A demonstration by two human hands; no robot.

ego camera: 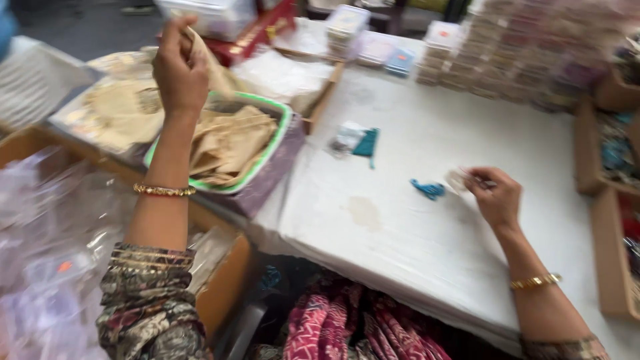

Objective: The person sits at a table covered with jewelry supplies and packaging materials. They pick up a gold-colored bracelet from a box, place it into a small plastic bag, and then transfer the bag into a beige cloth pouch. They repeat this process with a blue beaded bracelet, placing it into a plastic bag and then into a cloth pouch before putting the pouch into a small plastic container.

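Left hand (179, 67) pinches a tan paper packet (203, 50) above the green-rimmed tray (283, 127). Right hand (497, 197) pinches a small clear packet (459, 180) on the desk (427, 240), the teal piece (428, 189) just left of it.

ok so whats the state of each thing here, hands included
left hand: raised, shut on a tan paper piece
right hand: low on the white table, fingers pinched on a small pale item
green-rimmed tray: filled with tan paper pieces
teal item: lying loose beside the right hand
clear packet with teal piece: flat on the table
stacked small boxes: piled in rows, blurred
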